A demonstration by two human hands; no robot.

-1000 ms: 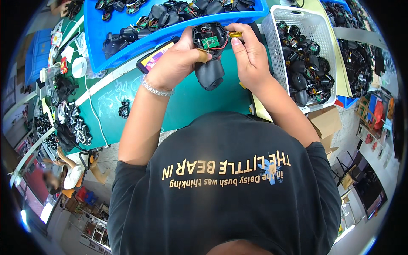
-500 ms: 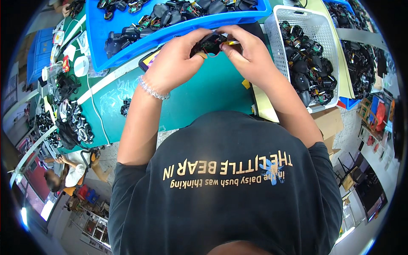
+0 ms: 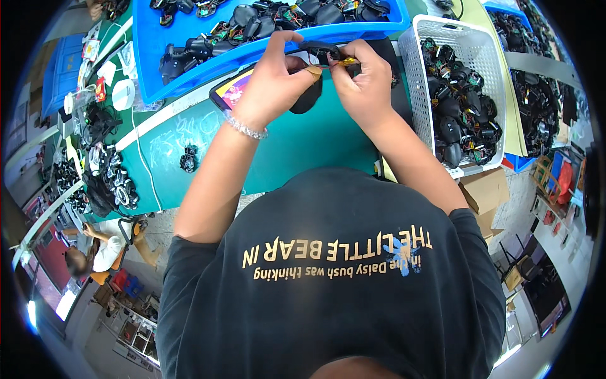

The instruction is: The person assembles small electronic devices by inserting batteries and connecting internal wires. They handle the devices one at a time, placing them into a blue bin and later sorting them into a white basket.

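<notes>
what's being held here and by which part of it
The left hand grips the black casing by its left side; the right hand pinches the yellow part, exact spot unclear.

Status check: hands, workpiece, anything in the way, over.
Left hand holds black plastic housing, partly hidden. Right hand pinches small yellow part beside it. Blue plastic tray close beyond both hands.
</notes>
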